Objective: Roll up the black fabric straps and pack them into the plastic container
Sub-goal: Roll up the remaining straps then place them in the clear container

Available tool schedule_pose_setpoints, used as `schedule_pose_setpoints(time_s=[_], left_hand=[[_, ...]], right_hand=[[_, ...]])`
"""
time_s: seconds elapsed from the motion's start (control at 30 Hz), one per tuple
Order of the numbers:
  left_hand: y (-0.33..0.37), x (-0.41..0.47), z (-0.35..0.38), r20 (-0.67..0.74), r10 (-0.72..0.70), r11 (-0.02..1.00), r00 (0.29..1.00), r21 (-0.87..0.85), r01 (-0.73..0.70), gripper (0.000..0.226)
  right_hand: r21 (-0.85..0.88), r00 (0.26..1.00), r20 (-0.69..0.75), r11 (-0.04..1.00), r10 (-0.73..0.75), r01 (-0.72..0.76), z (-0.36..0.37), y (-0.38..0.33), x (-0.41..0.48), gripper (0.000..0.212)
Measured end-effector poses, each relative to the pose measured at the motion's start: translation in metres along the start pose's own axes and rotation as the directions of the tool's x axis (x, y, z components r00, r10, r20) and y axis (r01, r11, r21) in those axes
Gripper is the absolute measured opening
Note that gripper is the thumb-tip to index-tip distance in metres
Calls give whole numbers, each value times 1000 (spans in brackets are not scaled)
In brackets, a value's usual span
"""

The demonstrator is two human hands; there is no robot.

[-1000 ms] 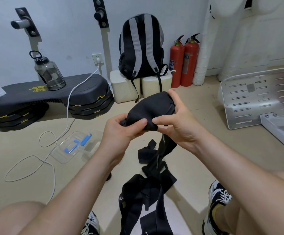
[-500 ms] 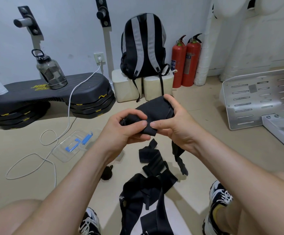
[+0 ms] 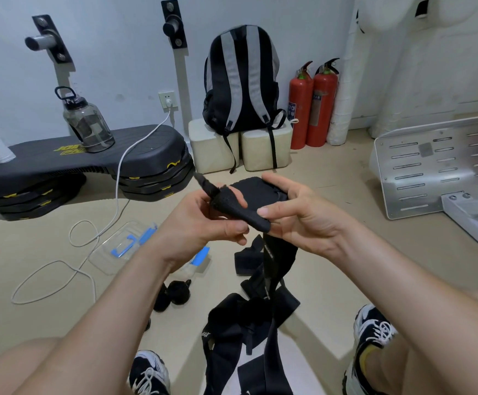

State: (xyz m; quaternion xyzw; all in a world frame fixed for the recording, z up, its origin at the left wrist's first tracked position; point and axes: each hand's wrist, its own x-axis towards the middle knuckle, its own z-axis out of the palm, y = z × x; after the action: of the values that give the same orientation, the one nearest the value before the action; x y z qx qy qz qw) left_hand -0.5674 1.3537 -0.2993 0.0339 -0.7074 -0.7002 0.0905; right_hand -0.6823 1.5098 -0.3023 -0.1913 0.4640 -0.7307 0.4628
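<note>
While the fingers (image 3: 236, 196) of the left hand (image 3: 198, 223) curl over one end of the strap (image 3: 240, 212) and its thumb presses from below, this hand pinches the fabric firmly. The right hand (image 3: 309, 223) grips the other side: its thumb lies on the near edge and its fingers wrap over the thick rolled part behind. The strap is held in the air between them, above the floor (image 3: 332, 155).

I judge that the step in hand is the rolling, and that it is about half done. A short pointed end sticks up beside the left fingers, and a long tail hangs down from under the right hand to the pile (image 3: 240, 323) of loose straps low in the view. The next move calls for turning the roll tight while feeding the tail in, with the edges kept in line, because soft cloth slips and unwinds easily.

The strap is black, matte and a little grainy, and it bends without stiffness. Two small dark bundles (image 3: 175, 292) lie on the floor just left of the pile. They may be finished rolls, but they are too dark to tell. The container (image 3: 104, 258) is of clear, thin plastic, rectangular, with blue clips (image 3: 146, 234). It lies on the floor left of the hands, well apart from the strap.
</note>
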Motion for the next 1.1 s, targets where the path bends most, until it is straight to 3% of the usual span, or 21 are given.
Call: schedule_pose_setpoints(time_s=[0.07, 0.13, 0.27, 0.57, 0.9, 1.1], left_hand=[[-4, 2, 5, -72, -2, 1000, 997, 27, 4, 33], [-8, 3, 9, -165, -12, 1000, 986, -7, 11, 30], [-10, 3, 19, -241, -54, 995, 969, -92, 33, 11], [-13, 9, 16, -410, -109, 994, 906, -62, 91, 25], [-15, 7, 23, -482, -124, 992, 868, -53, 112, 36], [-16, 5, 26, -466, -164, 984, 869, -137, 112, 44]], right_hand=[[6, 999, -30, 1000, -19, 19, 1, 1, 0, 58], [15, 995, -78, 998, -55, 56, 1, 3, 1, 70], [-63, 981, -142, 990, -130, 123, 5, 8, 2, 80], [-134, 962, -188, 976, -198, 174, 5, 13, 7, 111], [-458, 950, -152, 872, -272, 176, 3, 23, 13, 126], [-483, 961, -143, 864, -238, 142, 0, 15, 12, 120]])
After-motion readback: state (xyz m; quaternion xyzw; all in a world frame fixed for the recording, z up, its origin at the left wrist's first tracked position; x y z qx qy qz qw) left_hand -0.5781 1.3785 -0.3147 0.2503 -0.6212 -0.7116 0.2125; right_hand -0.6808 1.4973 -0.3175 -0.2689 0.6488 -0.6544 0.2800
